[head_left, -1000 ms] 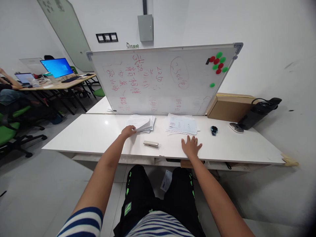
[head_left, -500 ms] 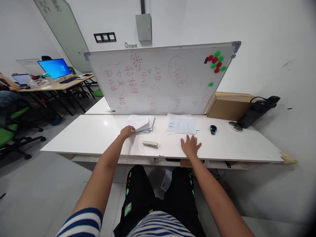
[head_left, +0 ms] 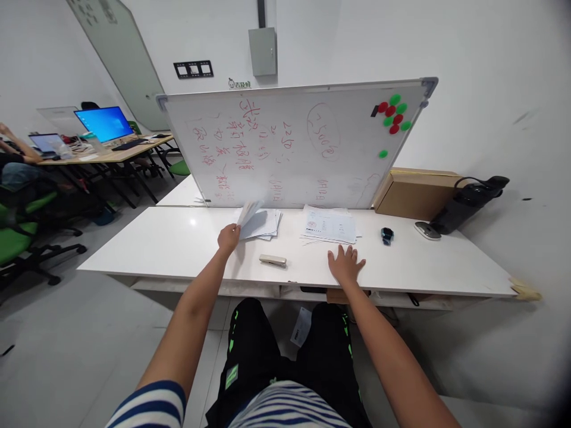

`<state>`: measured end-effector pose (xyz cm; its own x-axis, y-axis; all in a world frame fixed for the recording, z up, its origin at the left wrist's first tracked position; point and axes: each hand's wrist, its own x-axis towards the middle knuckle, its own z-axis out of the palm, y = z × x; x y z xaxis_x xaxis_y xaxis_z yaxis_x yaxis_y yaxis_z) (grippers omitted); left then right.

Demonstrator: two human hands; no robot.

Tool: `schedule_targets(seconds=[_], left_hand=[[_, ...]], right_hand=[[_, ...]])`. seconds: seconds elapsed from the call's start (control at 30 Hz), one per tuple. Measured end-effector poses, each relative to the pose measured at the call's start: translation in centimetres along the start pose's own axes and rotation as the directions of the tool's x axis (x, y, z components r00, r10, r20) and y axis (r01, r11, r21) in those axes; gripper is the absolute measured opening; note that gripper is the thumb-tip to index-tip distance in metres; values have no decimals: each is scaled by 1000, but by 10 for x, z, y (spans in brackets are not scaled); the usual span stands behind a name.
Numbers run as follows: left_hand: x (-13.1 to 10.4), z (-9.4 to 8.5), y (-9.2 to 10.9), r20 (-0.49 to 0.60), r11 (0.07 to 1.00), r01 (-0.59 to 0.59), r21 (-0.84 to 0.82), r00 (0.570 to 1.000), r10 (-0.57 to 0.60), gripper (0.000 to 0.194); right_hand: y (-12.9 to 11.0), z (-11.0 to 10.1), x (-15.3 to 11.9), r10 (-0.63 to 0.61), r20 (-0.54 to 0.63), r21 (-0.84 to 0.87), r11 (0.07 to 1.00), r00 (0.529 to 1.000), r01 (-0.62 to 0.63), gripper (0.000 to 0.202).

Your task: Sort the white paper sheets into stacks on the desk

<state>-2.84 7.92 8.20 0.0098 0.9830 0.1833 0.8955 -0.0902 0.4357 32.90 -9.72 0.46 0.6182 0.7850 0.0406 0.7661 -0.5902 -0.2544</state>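
My left hand (head_left: 229, 238) is closed on the edge of some lifted paper sheets (head_left: 248, 212), which stand tilted up over the left paper stack (head_left: 263, 224). How many sheets are pinched cannot be made out. My right hand (head_left: 345, 264) lies flat on the white desk (head_left: 307, 261) with fingers spread, just in front of the right paper stack (head_left: 329, 224), holding nothing. Between the hands, nearer the front edge, lies a light-coloured stapler (head_left: 273, 260).
Behind the papers a whiteboard (head_left: 294, 148) with red writing and round magnets leans upright. To the right are a watch (head_left: 387, 236), a computer mouse (head_left: 427, 230), a black bottle (head_left: 468, 205) and a cardboard box (head_left: 414, 193). A person (head_left: 18, 157) sits at the far left.
My left hand has raised the sheets from lying low over the left stack to standing tilted upward. My right hand stays flat on the desk.
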Motion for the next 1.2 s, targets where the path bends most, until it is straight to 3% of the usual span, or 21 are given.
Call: schedule_targets(seconds=[0.1, 0.2, 0.3, 0.4, 0.47, 0.53, 0.6, 0.7, 0.77, 0.87, 0.97, 1.1, 1.2], left_hand=[[-39, -6, 21, -210, 980, -18, -197, 977, -24, 36], [-93, -12, 50, -295, 900, -111, -422, 955, -20, 33], [-146, -19, 79, -317, 789, -216, -575, 948, 29, 30], [-183, -24, 104, -267, 672, -312, -672, 948, 174, 24], [-197, -23, 117, -168, 609, -290, -738, 953, 251, 23], [-205, -18, 126, -14, 550, -178, -816, 957, 288, 26], [-210, -11, 133, 178, 478, 11, -879, 935, 306, 29], [-215, -1, 142, 430, 368, 299, -880, 830, 354, 32], [-218, 2, 146, 517, 327, 411, -851, 761, 392, 34], [-220, 3, 152, 585, 310, 496, -811, 693, 422, 39], [-220, 3, 155, 607, 297, 530, -794, 667, 432, 38], [-219, 2, 156, 579, 309, 490, -815, 694, 427, 36], [-216, 2, 153, 549, 341, 438, -831, 741, 386, 36]], right_hand=[[-1, -8, -3, -8, -13, 71, 997, 1000, 9, 62], [-8, -26, -19, -95, -58, 341, 934, 994, 109, 61], [-25, -52, -56, -171, -114, 702, 684, 979, 201, 64], [-44, -75, -106, -304, -186, 867, 397, 934, 302, 66], [-53, -82, -135, -327, -188, 882, 358, 926, 306, 68], [-56, -81, -154, -309, -180, 831, 461, 934, 313, 71], [-52, -77, -164, -272, -177, 762, 570, 946, 307, 76], [-40, -73, -170, -246, -76, 783, 586, 966, 211, 87], [-33, -72, -172, -260, 28, 830, 544, 965, 122, 94], [-28, -72, -175, -278, 75, 870, 488, 958, 74, 101], [-27, -68, -176, -272, 36, 899, 428, 962, 88, 102], [-27, -64, -175, -304, 12, 944, 319, 953, 90, 75], [-24, -65, -171, -316, 69, 976, 216, 946, 1, 57]])
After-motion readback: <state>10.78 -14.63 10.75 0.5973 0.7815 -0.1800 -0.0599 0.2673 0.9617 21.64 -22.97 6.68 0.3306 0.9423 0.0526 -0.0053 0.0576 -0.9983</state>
